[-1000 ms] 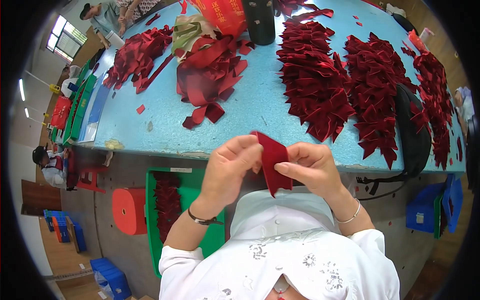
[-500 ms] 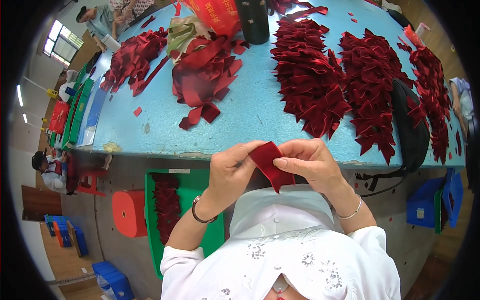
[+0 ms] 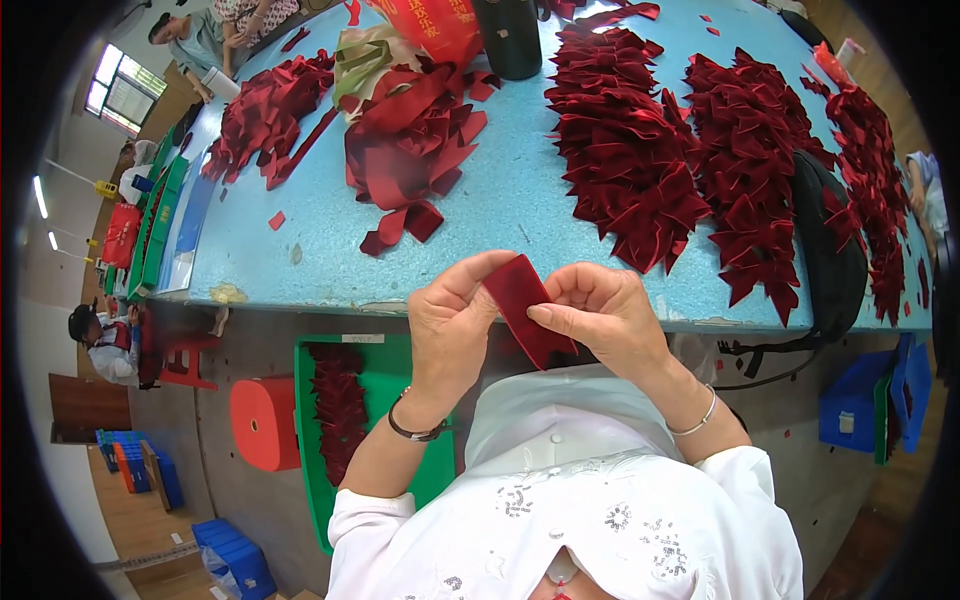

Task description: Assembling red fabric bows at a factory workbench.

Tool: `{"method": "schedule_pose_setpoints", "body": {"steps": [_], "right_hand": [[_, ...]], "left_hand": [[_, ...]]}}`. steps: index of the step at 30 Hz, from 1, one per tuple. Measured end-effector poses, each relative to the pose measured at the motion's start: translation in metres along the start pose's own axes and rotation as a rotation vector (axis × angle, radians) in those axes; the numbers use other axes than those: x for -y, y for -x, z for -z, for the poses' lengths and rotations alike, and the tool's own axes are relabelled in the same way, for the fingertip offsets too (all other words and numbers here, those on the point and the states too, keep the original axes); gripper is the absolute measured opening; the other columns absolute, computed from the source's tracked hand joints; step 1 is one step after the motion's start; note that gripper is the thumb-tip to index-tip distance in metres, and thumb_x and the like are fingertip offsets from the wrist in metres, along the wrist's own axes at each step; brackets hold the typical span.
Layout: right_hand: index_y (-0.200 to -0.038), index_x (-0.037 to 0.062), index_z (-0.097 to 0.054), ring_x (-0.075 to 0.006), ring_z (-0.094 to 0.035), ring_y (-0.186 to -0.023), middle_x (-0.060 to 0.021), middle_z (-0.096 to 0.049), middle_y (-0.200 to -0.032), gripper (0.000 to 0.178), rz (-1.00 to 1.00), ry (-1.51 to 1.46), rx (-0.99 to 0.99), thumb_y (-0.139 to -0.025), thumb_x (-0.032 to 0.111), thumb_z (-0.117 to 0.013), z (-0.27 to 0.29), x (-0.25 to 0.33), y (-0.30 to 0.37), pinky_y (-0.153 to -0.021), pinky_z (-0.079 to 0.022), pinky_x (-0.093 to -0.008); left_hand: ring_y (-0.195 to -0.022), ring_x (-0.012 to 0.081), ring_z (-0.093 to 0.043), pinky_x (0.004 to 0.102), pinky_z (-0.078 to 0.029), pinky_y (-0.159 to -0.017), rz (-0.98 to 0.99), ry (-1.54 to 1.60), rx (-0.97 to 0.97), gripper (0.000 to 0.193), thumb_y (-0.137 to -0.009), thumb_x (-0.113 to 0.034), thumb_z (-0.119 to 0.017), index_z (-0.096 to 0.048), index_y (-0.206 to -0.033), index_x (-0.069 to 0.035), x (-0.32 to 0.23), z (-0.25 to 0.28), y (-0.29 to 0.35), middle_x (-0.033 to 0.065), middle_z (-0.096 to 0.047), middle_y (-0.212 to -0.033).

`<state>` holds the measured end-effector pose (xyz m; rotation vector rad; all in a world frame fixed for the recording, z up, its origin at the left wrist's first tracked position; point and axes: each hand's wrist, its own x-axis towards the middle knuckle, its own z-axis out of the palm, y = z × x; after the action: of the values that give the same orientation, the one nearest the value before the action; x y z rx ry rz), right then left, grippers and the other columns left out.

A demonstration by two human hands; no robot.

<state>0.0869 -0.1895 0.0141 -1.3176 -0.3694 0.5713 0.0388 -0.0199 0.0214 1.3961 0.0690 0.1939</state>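
A short dark-red velvet ribbon is stretched between my two hands, just off the table's near edge. My left hand pinches its left side, thumb in front and fingers behind. My right hand grips its right side between thumb and fingertips; the ribbon's lower end hangs free in a pointed corner. Beyond my hands lies a loose heap of ribbon strips. To the right, long piles of folded red bows cover the table.
The light-blue table spans the view. On it stand a dark bottle, a red bag and a black bag. Below at left are a green crate of bows and a red stool. Other people sit at the far left.
Both hands have risen slightly and moved a little left with the ribbon. More of the ribbon's face shows between them, and it slants more.
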Motion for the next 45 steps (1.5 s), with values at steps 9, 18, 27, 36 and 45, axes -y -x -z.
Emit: {"method": "schedule_pose_setpoints", "body": {"steps": [9, 18, 27, 36, 45], "right_hand": [[-0.094, -0.0039, -0.065, -0.0061, -0.058, -0.067, -0.0049, -0.067, -0.073, 0.021, 0.095, 0.031, 0.0, -0.08, 0.012, -0.07, 0.004, -0.005, -0.017, -0.058, -0.046, -0.0214], [-0.087, -0.0041, -0.067, -0.0045, -0.054, -0.062, -0.0024, -0.065, -0.07, 0.017, 0.048, 0.098, 0.035, -0.08, 0.012, -0.069, 0.011, -0.007, -0.02, -0.054, -0.043, -0.021], [-0.086, -0.0043, -0.067, -0.0038, -0.053, -0.061, -0.0022, -0.064, -0.069, 0.015, 0.066, 0.182, 0.007, -0.08, 0.009, -0.069, 0.017, -0.011, -0.018, -0.053, -0.042, -0.0203], [-0.087, -0.0034, -0.066, -0.0021, -0.055, -0.066, -0.0009, -0.065, -0.073, 0.011, 0.074, 0.328, 0.065, -0.08, 0.005, -0.07, 0.014, -0.009, -0.016, -0.056, -0.045, -0.0179], [-0.093, -0.0039, -0.066, -0.0085, -0.06, -0.068, -0.0047, -0.066, -0.079, 0.014, 0.002, -0.125, 0.073, -0.082, 0.005, -0.067, 0.015, -0.002, -0.015, -0.061, -0.048, -0.0198]], "left_hand": [[-0.083, 0.0099, -0.062, 0.0223, -0.051, -0.074, -0.045, -0.01, -0.019, 0.022, -0.091, -0.005, -0.058, -0.062, -0.11, 0.005, 0.001, -0.001, -0.01, 0.0077, -0.068, -0.096], [-0.084, 0.0104, -0.062, 0.0218, -0.049, -0.075, -0.18, -0.091, -0.015, 0.025, -0.088, 0.0, -0.059, -0.06, -0.112, 0.005, 0.007, 0.003, -0.014, 0.0082, -0.067, -0.097], [-0.093, 0.0108, -0.06, 0.0202, -0.047, -0.08, 0.24, 0.331, 0.28, 0.044, -0.084, 0.001, -0.063, -0.049, -0.125, 0.006, -0.021, 0.021, -0.02, 0.0115, -0.062, -0.113], [-0.077, 0.008, -0.06, 0.0204, -0.047, -0.068, 0.194, 0.022, 0.132, 0.025, -0.085, -0.003, -0.065, -0.062, -0.108, 0.006, -0.003, 0.02, -0.018, 0.0062, -0.067, -0.089], [-0.077, 0.0088, -0.062, 0.0214, -0.05, -0.072, 0.096, 0.056, 0.136, 0.019, -0.084, -0.004, -0.066, -0.066, -0.101, 0.005, -0.002, 0.026, -0.016, 0.0067, -0.068, -0.087]]}}
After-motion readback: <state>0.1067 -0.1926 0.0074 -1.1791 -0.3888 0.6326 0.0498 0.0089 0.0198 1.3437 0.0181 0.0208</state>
